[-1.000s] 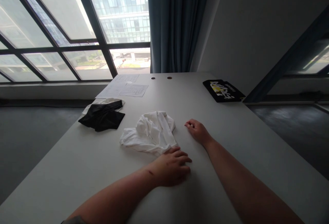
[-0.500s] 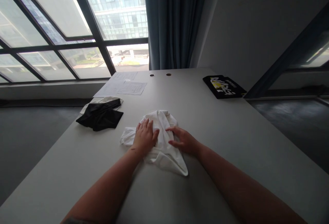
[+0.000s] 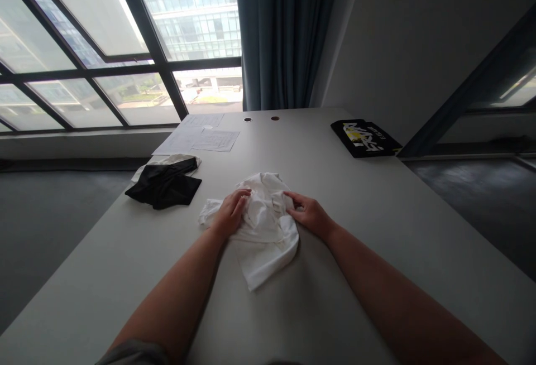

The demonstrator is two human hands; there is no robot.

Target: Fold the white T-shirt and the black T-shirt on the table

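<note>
A crumpled white garment [image 3: 263, 217] lies bunched on the table in front of me, one corner hanging toward me and a gathered end sticking out to the left. My left hand [image 3: 230, 212] is at its left side, fingers curled onto the fabric. At the right edge, my right hand [image 3: 310, 214] holds the cloth between thumb and fingers. The fingertips of both hands are partly lost in the folds. Whether the garment is a shirt or something else, I cannot tell.
The white table [image 3: 360, 242] carries a black folded cloth [image 3: 165, 185] over a pale one [image 3: 142, 168] at the left. Printed papers [image 3: 215, 140] lie at the back left, and a flat black item with white and yellow lettering [image 3: 364, 138] at the back right. Blue curtain [image 3: 280, 35] behind.
The white garment has shifted shape: its near corner now points down-left instead of right. My left hand has moved from flat on top to the left edge; the right hand has moved slightly away.
</note>
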